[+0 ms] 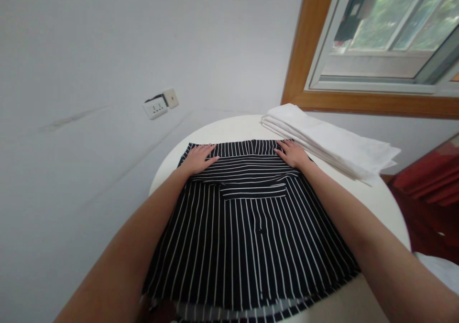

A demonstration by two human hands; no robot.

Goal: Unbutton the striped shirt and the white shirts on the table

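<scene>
A black garment with white stripes (236, 237), which looks like a skirt or an apron, lies spread over a round white table (380, 203). Its stripes run across near the top and lengthwise below, with a flap-like band in the middle. My left hand (199, 159) rests flat on the upper left corner, fingers spread. On the upper right corner lies my right hand (292, 154), also flat with its fingers apart. Both palms press on the cloth without gripping it. The garment's lower edge hangs over the table's near side.
Folded white cloth or sheets (326, 141) lie at the table's back right, just beyond my right hand. Behind the table stands a white wall with a socket (156, 108). A wood-framed window (297, 74) is at upper right, and red fabric (430, 170) hangs at the right.
</scene>
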